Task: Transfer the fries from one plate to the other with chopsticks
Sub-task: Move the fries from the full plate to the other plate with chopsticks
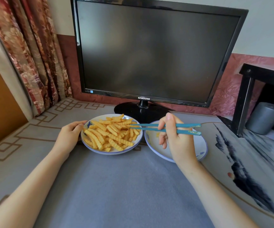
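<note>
Beyond both grips, a dark Samsung monitor (157,51) stands on the grey tabletop (124,186). Just right of the left grip (68,135), which holds its rim, a blue-rimmed plate (100,151) carries the crinkle-cut fries (111,132); under the right grip (174,137) lies the second plate (200,145). The right grip pinches teal chopsticks (149,126), tips leftward among the fries.

The black monitor (159,53) at the far side of the surface bears the only readable text: a brand mark (144,98) reading "SAMSUNG" in white capitals, centred on its lower bezel. A small blue sticker (91,91) at the bezel's left end is too small to read.
</note>
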### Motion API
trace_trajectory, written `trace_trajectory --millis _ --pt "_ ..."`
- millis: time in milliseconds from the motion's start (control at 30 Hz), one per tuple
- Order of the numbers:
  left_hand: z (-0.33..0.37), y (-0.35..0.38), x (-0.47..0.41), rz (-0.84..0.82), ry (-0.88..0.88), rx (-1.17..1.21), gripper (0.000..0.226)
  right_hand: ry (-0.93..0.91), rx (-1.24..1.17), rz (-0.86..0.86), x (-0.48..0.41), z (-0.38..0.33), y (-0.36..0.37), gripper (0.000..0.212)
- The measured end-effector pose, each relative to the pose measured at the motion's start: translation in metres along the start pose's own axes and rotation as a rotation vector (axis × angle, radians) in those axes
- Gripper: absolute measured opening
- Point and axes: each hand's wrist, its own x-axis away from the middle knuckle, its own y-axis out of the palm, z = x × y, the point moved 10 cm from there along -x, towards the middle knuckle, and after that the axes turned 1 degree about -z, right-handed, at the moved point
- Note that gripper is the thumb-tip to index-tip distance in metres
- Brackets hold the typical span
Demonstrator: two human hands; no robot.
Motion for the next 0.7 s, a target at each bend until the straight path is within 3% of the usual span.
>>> trace_trajectory --millis 333,533,700 --pt "0.003 0.001 0.002 0.002 0.002 0.001 0.03 -0.033 -0.061 0.212 0.0 -0.014 -0.046 0.041" --pt "0.005 0.001 0.004 0.012 0.006 -0.009 0.029 0.073 0.06 0.386 -0.003 0.005 -0.095 0.044" --pt "0.005 0.001 0.004 0.01 0.007 0.011 0.029 0.11 0.078 0.423 -0.005 0.013 -0.109 0.041"
